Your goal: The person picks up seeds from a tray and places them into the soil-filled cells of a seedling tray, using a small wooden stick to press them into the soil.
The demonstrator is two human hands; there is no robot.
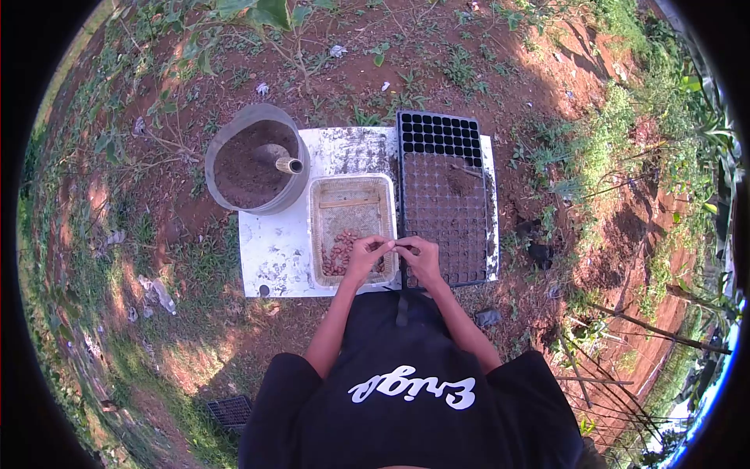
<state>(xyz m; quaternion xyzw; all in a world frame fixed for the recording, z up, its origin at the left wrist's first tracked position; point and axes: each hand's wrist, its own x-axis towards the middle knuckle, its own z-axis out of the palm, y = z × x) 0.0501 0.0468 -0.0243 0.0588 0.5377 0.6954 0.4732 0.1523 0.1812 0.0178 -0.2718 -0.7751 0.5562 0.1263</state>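
My left hand (369, 256) and my right hand (420, 258) meet fingertip to fingertip, both in a pinch. Whatever lies between the fingers is too small to make out. Below them, the right rim of a shallow rectangular tray (314, 211) borders a black seedling tray (440, 134). Reddish-brown seeds (341, 252) lie heaped in the near half of the shallow tray, partly hidden by my left hand. Dark soil (437, 211) fills most of the seedling tray's cells, while the far rows hold none. A small mound of loose soil (462, 182) with a thin stick sits on it.
At the far left stands a grey bucket (213, 168) of soil, with a scoop (285, 164) stuck in it. A white, soil-stained board (269, 250) lies under the trays. Weeds and reddish ground surround it; another dark tray (230, 411) rests at the lower left.
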